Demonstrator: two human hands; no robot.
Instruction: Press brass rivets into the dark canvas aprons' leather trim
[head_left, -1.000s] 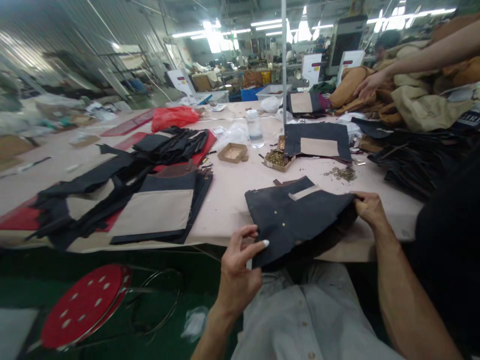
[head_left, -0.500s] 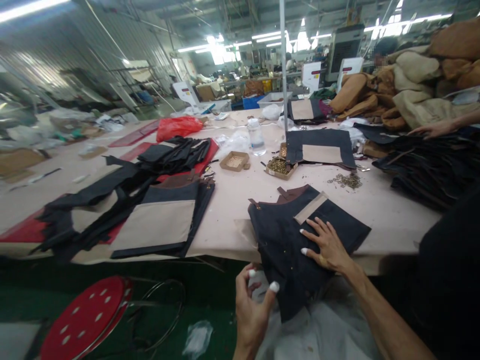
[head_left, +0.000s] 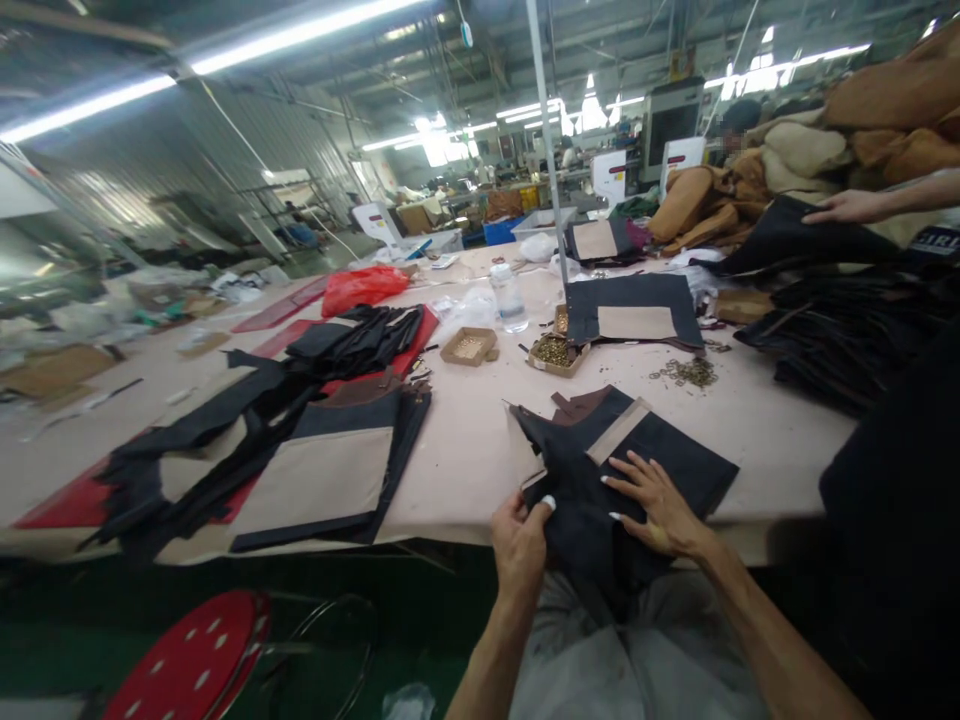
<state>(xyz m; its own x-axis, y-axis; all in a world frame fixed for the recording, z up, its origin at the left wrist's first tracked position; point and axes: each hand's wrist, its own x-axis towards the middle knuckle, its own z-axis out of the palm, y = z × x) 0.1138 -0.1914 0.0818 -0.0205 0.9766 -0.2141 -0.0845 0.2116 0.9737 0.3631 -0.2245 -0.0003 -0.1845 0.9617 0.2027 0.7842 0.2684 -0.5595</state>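
Note:
A dark fabric piece (head_left: 675,455) with a beige strip (head_left: 619,430) and brown parts at its far edge lies over the table's front edge, its near part hanging toward my lap. My left hand (head_left: 521,540) pinches its left edge between thumb and fingers, and the cloth is bunched there. White covers sit on some fingertips of both hands. My right hand (head_left: 656,505) lies flat on the cloth just below the strip, fingers spread.
Left on the table (head_left: 465,440) are stacked dark pieces with beige panels (head_left: 322,475). Small boxes of metal parts (head_left: 553,352), loose rings (head_left: 690,373) and a clear bottle (head_left: 508,300) stand beyond. At right, a co-worker's hand (head_left: 847,207) holds dark cloth. A red stool (head_left: 195,655) is lower left.
My left hand has risen and closed on the fabric's left edge, folding it up and inward. My right hand stays on the cloth. The co-worker's hand has lifted a dark piece.

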